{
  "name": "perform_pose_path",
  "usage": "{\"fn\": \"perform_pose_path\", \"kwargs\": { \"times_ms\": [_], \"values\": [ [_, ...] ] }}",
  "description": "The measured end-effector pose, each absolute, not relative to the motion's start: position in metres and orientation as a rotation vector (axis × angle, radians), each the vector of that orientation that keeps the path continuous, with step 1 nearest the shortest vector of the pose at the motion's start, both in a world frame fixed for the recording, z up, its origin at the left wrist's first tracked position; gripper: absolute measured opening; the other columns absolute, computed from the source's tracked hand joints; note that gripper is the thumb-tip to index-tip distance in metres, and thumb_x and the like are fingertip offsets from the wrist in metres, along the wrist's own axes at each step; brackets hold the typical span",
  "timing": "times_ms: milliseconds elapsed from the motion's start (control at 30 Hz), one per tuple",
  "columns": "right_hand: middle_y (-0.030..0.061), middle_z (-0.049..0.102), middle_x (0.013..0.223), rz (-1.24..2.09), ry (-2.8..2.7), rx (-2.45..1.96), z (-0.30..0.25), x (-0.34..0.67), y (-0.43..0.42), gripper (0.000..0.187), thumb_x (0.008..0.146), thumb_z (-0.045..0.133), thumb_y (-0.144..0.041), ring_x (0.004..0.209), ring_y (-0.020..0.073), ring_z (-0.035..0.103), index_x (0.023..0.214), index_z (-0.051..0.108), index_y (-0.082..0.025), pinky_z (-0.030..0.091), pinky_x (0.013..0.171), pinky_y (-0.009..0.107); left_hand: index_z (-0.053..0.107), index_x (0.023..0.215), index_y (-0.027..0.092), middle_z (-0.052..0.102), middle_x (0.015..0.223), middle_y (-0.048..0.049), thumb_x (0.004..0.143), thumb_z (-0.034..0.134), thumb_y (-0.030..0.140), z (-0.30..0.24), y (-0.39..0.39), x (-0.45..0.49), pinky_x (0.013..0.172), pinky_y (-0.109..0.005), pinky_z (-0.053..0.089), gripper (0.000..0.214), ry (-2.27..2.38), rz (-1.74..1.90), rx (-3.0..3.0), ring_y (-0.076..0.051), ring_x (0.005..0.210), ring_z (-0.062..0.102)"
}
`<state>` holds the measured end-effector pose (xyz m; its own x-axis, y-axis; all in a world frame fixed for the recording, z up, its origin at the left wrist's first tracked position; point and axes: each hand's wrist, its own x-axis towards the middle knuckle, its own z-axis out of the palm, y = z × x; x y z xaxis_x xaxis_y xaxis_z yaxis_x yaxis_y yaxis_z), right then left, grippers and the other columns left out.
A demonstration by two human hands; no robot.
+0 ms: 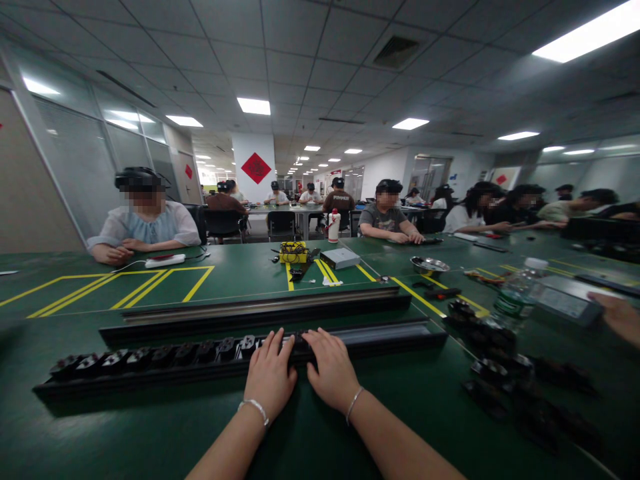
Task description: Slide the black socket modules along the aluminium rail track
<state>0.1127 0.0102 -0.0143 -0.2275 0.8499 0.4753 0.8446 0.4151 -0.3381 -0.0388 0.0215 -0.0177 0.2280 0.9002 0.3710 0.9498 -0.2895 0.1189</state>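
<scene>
A long black metal channel (390,337) lies across the green table in front of me. Several black socket-like modules (185,355) sit in a row in its left part; some show bright metal. My left hand (270,373) is closed over the channel beside the row, fingers on top and thumb at the near side. Close to its right, my right hand (330,370) grips the channel in a similar way. A small dark module (300,339) shows between my fingertips, partly covered by them. The channel's right part shows a bare grey inside.
Behind it lies a second long channel (265,308). To the right are a pile of loose black modules (485,340), a water bottle (520,293) and a metal bowl (429,265). A grey box (340,258) stands farther back. Another person's hand (617,317) enters at the right.
</scene>
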Motion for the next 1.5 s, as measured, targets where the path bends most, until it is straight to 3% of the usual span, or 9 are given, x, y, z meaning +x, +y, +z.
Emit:
{"fn": "perform_pose_path", "kwargs": {
  "times_ms": [1233,1500],
  "values": [
    [0.0050,0.049,0.127,-0.009,-2.059,-1.446,-0.0159,0.1121,0.0110,0.054,0.070,0.044,-0.017,0.123,0.0204,0.033,0.124,0.043,-0.019,0.021,0.103,0.037,0.042,0.126,0.032,0.035,0.140,-0.0016,0.072,0.046,0.020,-0.0149,0.0207,-0.0391,0.099,-0.039,0.027,0.055,-1.789,-0.525,-2.375,-0.021,0.129,0.027],
    [0.0036,0.051,0.125,-0.005,-2.052,-1.436,-0.0154,0.1117,0.0107,0.054,0.070,0.045,-0.016,0.122,0.0195,0.034,0.123,0.043,-0.019,0.020,0.103,0.036,0.040,0.127,0.027,0.034,0.140,-0.0040,0.070,0.047,0.020,-0.0197,0.0199,-0.0382,0.099,-0.041,0.026,0.058,-1.739,-0.559,-2.358,-0.023,0.129,0.025]
  ]
}}
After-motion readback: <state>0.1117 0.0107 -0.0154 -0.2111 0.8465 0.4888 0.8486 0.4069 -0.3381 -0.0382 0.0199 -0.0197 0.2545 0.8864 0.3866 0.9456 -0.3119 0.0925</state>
